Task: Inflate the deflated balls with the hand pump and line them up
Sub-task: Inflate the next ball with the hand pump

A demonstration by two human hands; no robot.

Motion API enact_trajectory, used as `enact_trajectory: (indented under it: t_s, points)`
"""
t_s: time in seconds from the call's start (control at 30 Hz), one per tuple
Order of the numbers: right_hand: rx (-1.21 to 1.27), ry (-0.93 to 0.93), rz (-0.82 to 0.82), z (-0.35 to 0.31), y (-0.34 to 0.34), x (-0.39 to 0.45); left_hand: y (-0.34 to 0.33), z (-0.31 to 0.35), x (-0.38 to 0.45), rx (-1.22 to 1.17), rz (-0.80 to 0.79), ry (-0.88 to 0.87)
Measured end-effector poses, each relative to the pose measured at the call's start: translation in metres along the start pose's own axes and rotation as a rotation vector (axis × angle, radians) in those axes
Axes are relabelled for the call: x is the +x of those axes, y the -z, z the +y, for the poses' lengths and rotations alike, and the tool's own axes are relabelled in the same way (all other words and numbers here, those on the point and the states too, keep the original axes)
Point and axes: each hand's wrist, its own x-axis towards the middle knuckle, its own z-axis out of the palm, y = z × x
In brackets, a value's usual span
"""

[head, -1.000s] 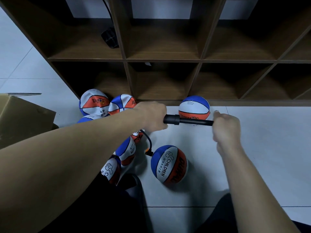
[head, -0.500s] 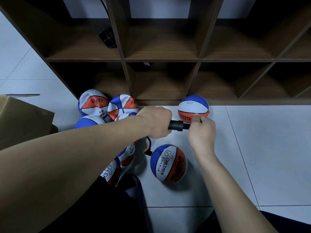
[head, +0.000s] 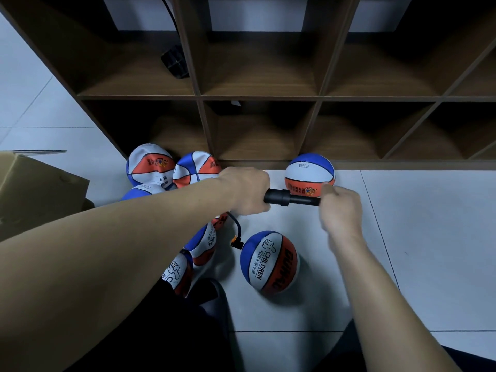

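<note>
The ball under inflation [head: 269, 263] lies on the floor tiles [head: 418, 237] between the person's forearms, near the middle of the view. It looks round and nearly full. A short black hose [head: 237, 232] runs from its left side up to the hand pump [head: 291, 199], which is held level above the floor, just in front of the ball.

The left hand [head: 248, 190] is clenched around the pump barrel. The right hand [head: 341, 208] is clenched around the handle end, with a short length of the shaft exposed between the two hands.

Step in hand: pumping. Judged from the ball's rounded shape, this ball is close to finished, but firmness cannot be read from the view.

One inflated ball [head: 310, 174] already stands against the base of the wooden shelf unit [head: 319, 95], to the right of the left hand. A cluster of flat balls [head: 171, 170] lies to the left, partly hidden by the left forearm. A cardboard box [head: 35, 189] sits at the far left edge.

Next move, as a judgement:
- Continue strokes along the pump axis; keep the barrel steady so the hose does not pull at the valve.
- When firm, withdraw the needle straight out.
- Set the ball beside the one at the shelf base to extend the line.
- Take a flat ball from the cluster.
</note>
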Motion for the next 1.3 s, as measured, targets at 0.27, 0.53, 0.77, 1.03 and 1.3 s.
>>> enact_trajectory:
  t_s: [0.27,0.53,0.77,1.03,1.3]
  points:
    - [0.093,-0.056,0.133,0.006,0.013,0.006,-0.002,0.008,-0.002,0.037,0.039,-0.031]
    - [0.07,0.046,0.071,0.001,-0.028,-0.023,-0.005,0.011,-0.005,0.037,0.061,-0.028]
    - [0.093,0.075,-0.019,-0.005,-0.041,-0.039,-0.007,0.014,-0.003,0.059,0.051,-0.067]
    - [0.024,0.035,-0.078,0.004,-0.014,-0.01,-0.001,0.005,-0.001,0.013,-0.043,-0.049]
    - [0.141,-0.082,0.112,0.009,0.012,0.004,0.004,-0.001,-0.003,-0.003,-0.107,0.0]
